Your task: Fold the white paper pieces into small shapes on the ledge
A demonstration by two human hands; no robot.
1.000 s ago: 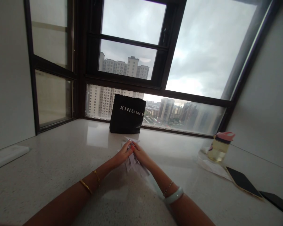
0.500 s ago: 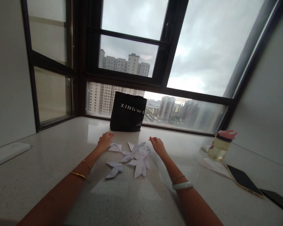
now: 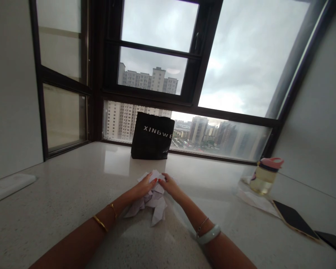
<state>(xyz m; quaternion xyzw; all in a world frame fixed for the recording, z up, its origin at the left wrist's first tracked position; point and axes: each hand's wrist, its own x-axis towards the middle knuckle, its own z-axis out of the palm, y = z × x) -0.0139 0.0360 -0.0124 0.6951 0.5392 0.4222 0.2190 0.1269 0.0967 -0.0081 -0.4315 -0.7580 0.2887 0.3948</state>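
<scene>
one left hand (image 3: 143,187) and one right hand (image 3: 171,186) pinch one folded white paper pile (image 3: 156,202) between them — before one boxy black bag (image 3: 151,144).

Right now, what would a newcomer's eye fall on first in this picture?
Probably the lettered black bag, standing on the speckled surface before the large window. Nearer the viewer, the left hand and right hand meet a heap of folded white paper. On the right stands a pink-lidded bottle.
</scene>
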